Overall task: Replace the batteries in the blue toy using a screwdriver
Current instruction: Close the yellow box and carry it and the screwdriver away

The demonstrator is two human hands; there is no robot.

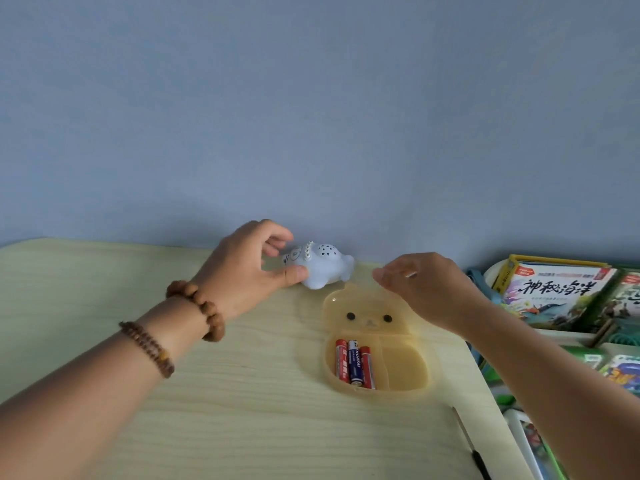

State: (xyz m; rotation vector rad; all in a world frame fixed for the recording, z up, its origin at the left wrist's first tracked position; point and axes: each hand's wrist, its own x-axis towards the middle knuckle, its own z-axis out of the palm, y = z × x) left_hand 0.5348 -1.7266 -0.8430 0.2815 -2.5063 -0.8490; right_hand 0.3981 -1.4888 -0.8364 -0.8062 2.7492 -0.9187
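The left hand [242,268] has thumb and curled fingers loosely closing on the head end of the pale blue toy [320,266], which lies on the desk [207,393] by the wall. The right hand [426,289] hovers half-open, holding nothing (a slim dark tool, perhaps the screwdriver [472,448], lies well behind it). Three batteries [354,363] sit in the bear-shaped case [408,372] below it. So light a pinch could let the rounded toy roll away.

Left hand [244,268] curled, right hand [424,289] spread.
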